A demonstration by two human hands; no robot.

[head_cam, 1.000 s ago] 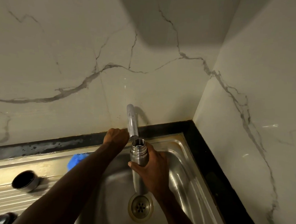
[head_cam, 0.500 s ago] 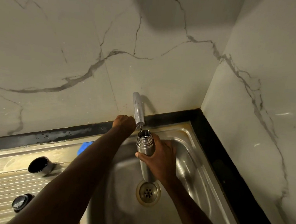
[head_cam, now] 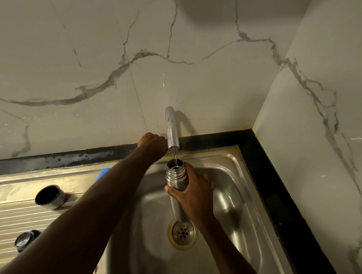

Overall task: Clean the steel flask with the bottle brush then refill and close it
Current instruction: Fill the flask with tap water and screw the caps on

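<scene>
My right hand grips the steel flask upright over the sink bowl, its open mouth just under the tap spout. A thin stream of water falls from the spout into the flask. My left hand is closed at the base of the tap, behind the spout; what it holds is hidden. On the draining board to the left lie the flask's cup lid, on its side, and its stopper. No bottle brush is in view.
The steel sink has a drain below the flask. A blue thing shows behind my left forearm at the back of the board. Marble walls close the back and right, with a black counter edge.
The view has shifted, so the sink scene sits lower right. The flask's mouth now sits a little below the spout and water runs into it. Both hands keep their hold.
</scene>
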